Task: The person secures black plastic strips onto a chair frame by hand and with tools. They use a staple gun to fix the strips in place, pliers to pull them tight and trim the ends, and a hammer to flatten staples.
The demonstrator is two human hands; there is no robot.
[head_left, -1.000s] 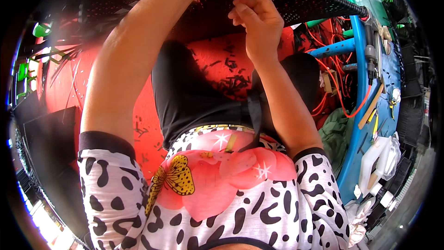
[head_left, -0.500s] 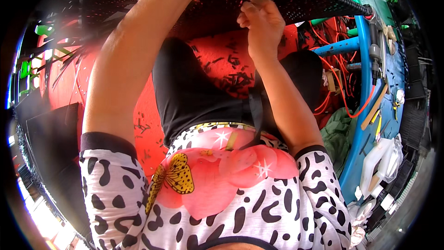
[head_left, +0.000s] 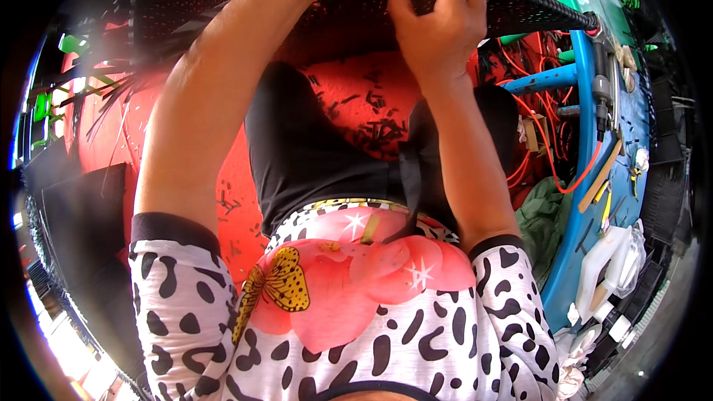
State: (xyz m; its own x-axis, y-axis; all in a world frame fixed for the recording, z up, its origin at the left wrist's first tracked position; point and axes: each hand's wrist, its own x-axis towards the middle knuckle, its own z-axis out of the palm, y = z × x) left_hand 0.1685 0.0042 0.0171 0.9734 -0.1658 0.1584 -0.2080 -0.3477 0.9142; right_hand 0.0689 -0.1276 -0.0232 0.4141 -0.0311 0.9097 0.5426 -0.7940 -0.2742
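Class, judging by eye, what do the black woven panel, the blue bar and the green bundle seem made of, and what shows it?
Black woven panel: probably synthetic wicker, slightly shiny; interlaced strands leave small gaps.
Blue bar: perhaps painted metal, though plastic is possible; smooth, solid colour.
Green bundle: likely thin cloth; soft, crumpled folds.

No text, label, brand, number or sign can be read. The printed shirt (head_left: 364,319) and the grey-bodied tool (head_left: 601,89) on the blue surface (head_left: 575,241) show no legible characters.
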